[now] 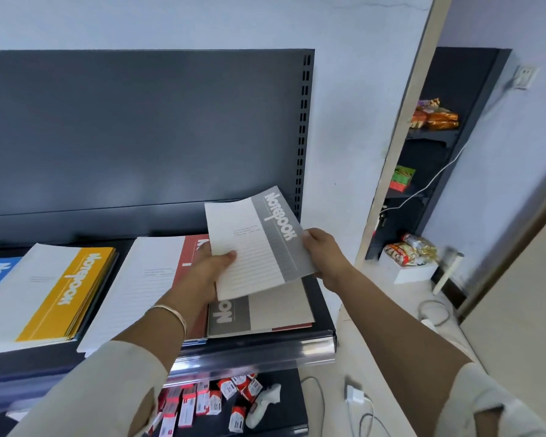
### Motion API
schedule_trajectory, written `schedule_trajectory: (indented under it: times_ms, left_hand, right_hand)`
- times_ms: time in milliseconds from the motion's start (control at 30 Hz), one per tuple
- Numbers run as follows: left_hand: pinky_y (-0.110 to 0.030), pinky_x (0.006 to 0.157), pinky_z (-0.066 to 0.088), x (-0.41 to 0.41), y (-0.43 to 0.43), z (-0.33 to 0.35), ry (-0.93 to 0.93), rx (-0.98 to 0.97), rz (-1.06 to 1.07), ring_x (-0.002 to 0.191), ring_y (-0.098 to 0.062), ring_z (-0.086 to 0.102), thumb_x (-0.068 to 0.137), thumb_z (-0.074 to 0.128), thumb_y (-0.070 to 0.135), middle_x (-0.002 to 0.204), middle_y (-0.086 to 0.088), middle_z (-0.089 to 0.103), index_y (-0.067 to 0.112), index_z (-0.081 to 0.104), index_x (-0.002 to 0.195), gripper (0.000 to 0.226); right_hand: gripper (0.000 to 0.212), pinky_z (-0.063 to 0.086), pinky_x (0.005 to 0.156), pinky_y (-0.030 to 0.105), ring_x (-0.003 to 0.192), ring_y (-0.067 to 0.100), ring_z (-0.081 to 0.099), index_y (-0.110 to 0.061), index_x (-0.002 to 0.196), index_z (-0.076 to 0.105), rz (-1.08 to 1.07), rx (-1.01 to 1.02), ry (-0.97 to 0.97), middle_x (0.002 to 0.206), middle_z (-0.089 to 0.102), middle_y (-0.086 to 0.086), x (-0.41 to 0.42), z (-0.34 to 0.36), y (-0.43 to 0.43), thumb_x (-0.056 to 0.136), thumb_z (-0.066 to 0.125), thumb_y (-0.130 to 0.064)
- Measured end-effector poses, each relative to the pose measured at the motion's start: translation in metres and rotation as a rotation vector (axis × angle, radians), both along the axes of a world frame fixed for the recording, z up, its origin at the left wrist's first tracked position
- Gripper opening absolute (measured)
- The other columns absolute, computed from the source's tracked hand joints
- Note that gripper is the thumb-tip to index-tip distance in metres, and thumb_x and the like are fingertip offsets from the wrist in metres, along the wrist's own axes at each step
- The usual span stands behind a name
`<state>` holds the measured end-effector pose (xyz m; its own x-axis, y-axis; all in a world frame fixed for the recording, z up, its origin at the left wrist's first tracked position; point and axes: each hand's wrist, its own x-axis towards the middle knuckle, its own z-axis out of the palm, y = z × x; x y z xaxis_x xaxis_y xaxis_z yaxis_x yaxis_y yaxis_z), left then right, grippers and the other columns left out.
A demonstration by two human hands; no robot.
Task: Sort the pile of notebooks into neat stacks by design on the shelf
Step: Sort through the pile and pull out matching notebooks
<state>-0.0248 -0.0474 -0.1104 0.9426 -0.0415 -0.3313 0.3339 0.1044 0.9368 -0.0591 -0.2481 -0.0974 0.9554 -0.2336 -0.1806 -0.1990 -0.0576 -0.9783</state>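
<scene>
While both hands grip a grey notebook [259, 244] in the air, left hand [210, 269] at its near corner and right hand [323, 252] on its edge, it hangs over what looks like a matching grey one [259, 313] on the shelf [265, 350], so it wants squaring and lowering there, beside the red stack [193, 250].

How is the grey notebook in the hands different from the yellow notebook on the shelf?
The grey notebook is lifted and tilted, held by the left hand and right hand; the yellow notebook lies flat on a stack, untouched. Their band colours differ. Both have white lined covers reading "Notebook".
</scene>
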Motion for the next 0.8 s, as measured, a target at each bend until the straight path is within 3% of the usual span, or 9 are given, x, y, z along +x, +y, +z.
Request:
schedule_trajectory:
  times_ms: [100, 167, 233, 367, 467, 533, 633, 700, 800]
  left_hand:
    - [-0.052, 0.077, 0.052, 0.006, 0.014, 0.003, -0.081, -0.022, 0.066, 0.089, -0.030, 0.061, 0.090, 0.057, 0.002, 0.106, -0.008, 0.062, 0.012, 0.048, 0.117, 0.030]
    - [-0.058, 0.085, 0.049, 0.008, 0.024, 0.001, -0.110, -0.007, 0.070, 0.101, -0.035, 0.059, 0.091, 0.056, 0.002, 0.116, -0.011, 0.061, 0.011, 0.047, 0.121, 0.034]
    - [-0.056, 0.088, 0.048, 0.009, 0.032, -0.003, -0.116, 0.011, 0.069, 0.105, -0.035, 0.058, 0.091, 0.055, 0.001, 0.120, -0.012, 0.059, 0.011, 0.045, 0.124, 0.036]
    - [-0.053, 0.088, 0.049, 0.008, 0.045, -0.014, -0.078, 0.084, 0.074, 0.106, -0.034, 0.057, 0.091, 0.057, 0.005, 0.121, -0.010, 0.057, 0.012, 0.044, 0.128, 0.040]
    - [-0.052, 0.091, 0.048, 0.008, 0.049, -0.020, -0.069, 0.098, 0.065, 0.109, -0.034, 0.056, 0.090, 0.057, 0.004, 0.123, -0.011, 0.057, 0.011, 0.044, 0.128, 0.040]
    - [-0.048, 0.087, 0.048, 0.006, 0.047, -0.021, -0.086, 0.100, 0.045, 0.107, -0.033, 0.056, 0.091, 0.056, 0.002, 0.122, -0.009, 0.058, 0.013, 0.044, 0.130, 0.042]
    - [-0.047, 0.090, 0.048, 0.005, 0.042, -0.020, -0.100, 0.070, 0.008, 0.108, -0.032, 0.057, 0.091, 0.056, 0.001, 0.123, -0.007, 0.059, 0.017, 0.045, 0.132, 0.045]
    - [-0.053, 0.093, 0.048, 0.005, 0.036, -0.018, -0.082, 0.062, -0.020, 0.108, -0.034, 0.058, 0.090, 0.057, 0.003, 0.122, -0.009, 0.060, 0.019, 0.050, 0.123, 0.037]
    - [-0.048, 0.080, 0.053, 0.004, 0.026, -0.016, -0.029, 0.026, -0.025, 0.100, -0.033, 0.061, 0.091, 0.057, 0.006, 0.116, -0.009, 0.062, 0.018, 0.050, 0.119, 0.031]
  right_hand:
    - [0.032, 0.050, 0.073, 0.033, 0.086, 0.021, 0.055, -0.010, 0.096, 0.055, -0.078, -0.054, 0.064, 0.086, 0.057, 0.005, 0.005, -0.011, 0.006, 0.102, 0.033, -0.033]
    - [0.026, 0.046, 0.072, 0.031, 0.085, 0.023, 0.052, -0.009, 0.089, 0.054, -0.066, -0.322, 0.134, 0.087, 0.056, 0.007, 0.006, -0.025, 0.006, 0.100, 0.040, -0.027]
    - [0.017, 0.042, 0.072, 0.028, 0.087, 0.024, 0.051, -0.003, 0.101, 0.055, 0.037, -0.551, 0.195, 0.095, 0.055, 0.010, 0.005, -0.036, 0.009, 0.095, 0.052, -0.018]
    - [0.036, 0.041, 0.073, 0.027, 0.104, 0.029, 0.056, 0.001, 0.115, 0.050, 0.110, -0.748, 0.231, 0.113, 0.058, 0.015, 0.003, -0.046, 0.016, 0.088, 0.063, -0.019]
    - [0.040, 0.042, 0.074, 0.028, 0.103, 0.026, 0.055, -0.004, 0.113, 0.049, 0.067, -0.687, 0.277, 0.103, 0.054, 0.007, 0.005, -0.044, 0.010, 0.084, 0.069, -0.023]
    - [0.031, 0.042, 0.072, 0.028, 0.092, 0.023, 0.053, -0.006, 0.105, 0.049, 0.001, -0.638, 0.292, 0.098, 0.051, 0.005, 0.004, -0.043, 0.004, 0.084, 0.067, -0.019]
    - [0.012, 0.037, 0.055, 0.025, 0.079, 0.021, 0.049, -0.008, 0.095, 0.044, -0.115, -0.627, 0.232, 0.093, 0.052, 0.006, -0.002, -0.045, -0.005, 0.090, 0.053, -0.014]
    - [0.008, 0.034, 0.052, 0.023, 0.079, 0.022, 0.049, -0.010, 0.098, 0.042, -0.188, -0.508, 0.170, 0.094, 0.051, 0.007, -0.005, -0.045, -0.010, 0.094, 0.047, -0.014]
    - [0.008, 0.038, 0.057, 0.023, 0.076, 0.021, 0.050, -0.012, 0.102, 0.044, -0.257, -0.240, 0.114, 0.094, 0.053, 0.008, -0.009, -0.039, -0.017, 0.096, 0.046, -0.016]
